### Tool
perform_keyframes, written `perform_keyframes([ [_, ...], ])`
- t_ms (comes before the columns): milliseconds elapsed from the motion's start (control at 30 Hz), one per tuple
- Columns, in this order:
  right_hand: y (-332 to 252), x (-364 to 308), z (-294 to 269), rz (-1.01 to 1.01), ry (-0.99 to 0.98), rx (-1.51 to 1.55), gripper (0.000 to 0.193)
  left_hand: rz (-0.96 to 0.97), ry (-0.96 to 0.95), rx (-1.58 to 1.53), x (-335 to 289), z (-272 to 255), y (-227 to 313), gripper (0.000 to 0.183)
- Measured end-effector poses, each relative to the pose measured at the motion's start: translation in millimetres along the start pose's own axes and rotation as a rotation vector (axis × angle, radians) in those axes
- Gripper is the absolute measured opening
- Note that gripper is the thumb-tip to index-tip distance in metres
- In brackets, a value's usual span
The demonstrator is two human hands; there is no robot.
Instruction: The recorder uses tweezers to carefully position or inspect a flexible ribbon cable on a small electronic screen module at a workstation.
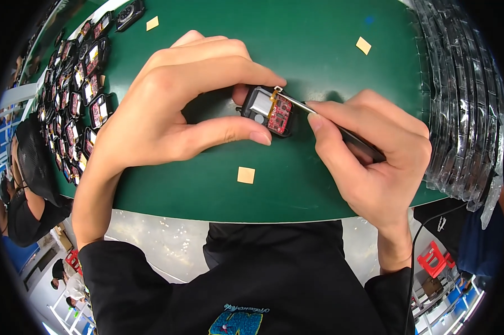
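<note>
An opened smartwatch body [267, 111] with a black case sits between the thumb and fingers of my left hand [176, 100]. Inside it show a silver battery [261, 104], a red circuit board [280, 115] and a thin yellowish flex cable. My right hand [374, 148] pinches a pair of dark tweezers [352, 139] like a pen. Their bright tips reach the upper edge of the board, by a small pale piece [278, 89] at the cable's end. Whether the tips grip that piece I cannot tell.
Many similar opened watch bodies [73, 103] crowd the green table's [196, 190] left side. One black watch case [130, 15] lies at the far left. Stacked clear plastic trays [458, 106] line the right. Small yellow paper squares [246, 175] dot the table. A person [34, 190] sits at left.
</note>
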State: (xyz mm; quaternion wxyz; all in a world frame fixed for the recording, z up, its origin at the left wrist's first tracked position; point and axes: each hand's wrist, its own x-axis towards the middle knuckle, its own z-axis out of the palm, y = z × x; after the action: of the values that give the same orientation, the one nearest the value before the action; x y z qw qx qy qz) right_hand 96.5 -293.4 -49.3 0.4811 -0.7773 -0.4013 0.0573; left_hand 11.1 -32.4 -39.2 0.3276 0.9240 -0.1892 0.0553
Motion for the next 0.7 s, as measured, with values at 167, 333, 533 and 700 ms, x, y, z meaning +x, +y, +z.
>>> perform_keyframes([
  [167,2,0,0,-0.036,0.017,-0.025,0.024,-0.016,0.004,0.032,2,-1,3,0.067],
  [333,2,-3,1,-0.11,0.071,-0.083,0.028,-0.064,0.053,-0.003,1,2,3,0.064],
  [533,4,-5,6,-0.167,0.102,-0.111,0.032,-0.073,0.047,0.007,2,1,4,0.061],
  [700,10,-4,8,-0.24,0.111,-0.102,0.029,-0.093,0.016,-0.008,3,-1,2,0.063],
])
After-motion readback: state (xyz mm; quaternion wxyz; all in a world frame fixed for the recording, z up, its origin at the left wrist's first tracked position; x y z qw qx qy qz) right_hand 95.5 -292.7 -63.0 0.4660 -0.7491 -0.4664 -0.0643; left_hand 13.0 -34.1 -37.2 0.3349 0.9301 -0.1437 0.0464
